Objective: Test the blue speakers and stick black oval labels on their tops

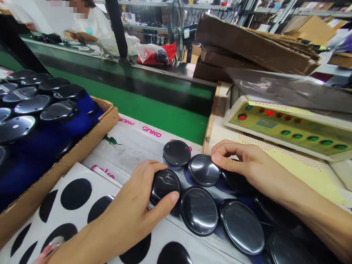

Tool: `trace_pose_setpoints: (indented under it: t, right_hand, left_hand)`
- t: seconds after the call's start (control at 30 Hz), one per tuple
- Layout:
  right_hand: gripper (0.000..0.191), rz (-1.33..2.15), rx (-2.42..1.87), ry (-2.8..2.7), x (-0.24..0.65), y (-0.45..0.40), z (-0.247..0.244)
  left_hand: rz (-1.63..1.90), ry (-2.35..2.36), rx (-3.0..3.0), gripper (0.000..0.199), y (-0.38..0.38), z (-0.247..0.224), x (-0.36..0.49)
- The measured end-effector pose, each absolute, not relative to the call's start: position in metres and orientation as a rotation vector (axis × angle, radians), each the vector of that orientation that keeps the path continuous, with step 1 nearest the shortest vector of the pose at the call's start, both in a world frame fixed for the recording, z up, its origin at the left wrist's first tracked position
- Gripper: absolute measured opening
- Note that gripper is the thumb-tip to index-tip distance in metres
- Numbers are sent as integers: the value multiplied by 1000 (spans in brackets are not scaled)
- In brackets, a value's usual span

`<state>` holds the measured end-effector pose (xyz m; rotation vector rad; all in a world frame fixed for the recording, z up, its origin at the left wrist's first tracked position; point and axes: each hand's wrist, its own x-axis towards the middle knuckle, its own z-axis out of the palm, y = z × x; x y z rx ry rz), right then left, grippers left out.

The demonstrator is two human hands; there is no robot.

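Observation:
Glossy black round-topped pieces stand in two rows on the white-wrapped surface, running toward the lower right. My left hand (136, 200) curves around the near-left round-topped piece (166, 183), its thumb across the near side and its fingers at the far side. My right hand (238, 159) has thumb and forefinger pinched together at the rim of another round-topped piece (204, 170); anything between the fingertips is too small to make out. Behind them sits a duller black disc (176, 153) with small holes. Under my left forearm lies a white sheet (116, 185) with large black circles.
On the left, a cardboard box (107, 116) holds many dark-topped blue pieces (59, 110). A control unit (260, 123) with lit buttons stands at right, below stacked flat cardboard (254, 46). Beyond runs a green conveyor belt (154, 104); a person (93, 25) sits across it.

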<state>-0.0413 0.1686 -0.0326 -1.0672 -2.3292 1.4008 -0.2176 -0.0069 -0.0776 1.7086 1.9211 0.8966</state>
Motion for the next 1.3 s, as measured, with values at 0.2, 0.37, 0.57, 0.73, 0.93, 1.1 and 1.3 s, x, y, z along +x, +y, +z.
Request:
trace_pose_setpoints:
  t: [0.2,0.37,0.57,0.73,0.93,1.1,1.3]
  right_hand:
    - [26,1239,-1068,-2425,-42,167,-37]
    - [23,1202,-1056,-2436,-41,165,-39]
    - [22,1142,-1054,-2447,-40,164,-42]
    - [21,1081,-1079,-2454,-41,163,-42]
    - [18,897,-958,-2515,-41,159,-42]
    - [20,138,-460,-2766,-40,154,-47]
    - [28,-320,-419,-2774,-23,151,-1]
  left_hand:
    - [888,1922,1701,31,-6,-78,-218]
    - [886,1925,1704,30,-6,-78,-218]
    - [876,1930,1709,31,-7,-77,-218]
    - [874,1926,1705,31,-6,-78,-217]
    - [862,1933,1700,31,-8,-77,-218]
    - [872,1985,1759,33,-6,-81,-218]
    - [858,2043,2145,44,-11,-68,-208]
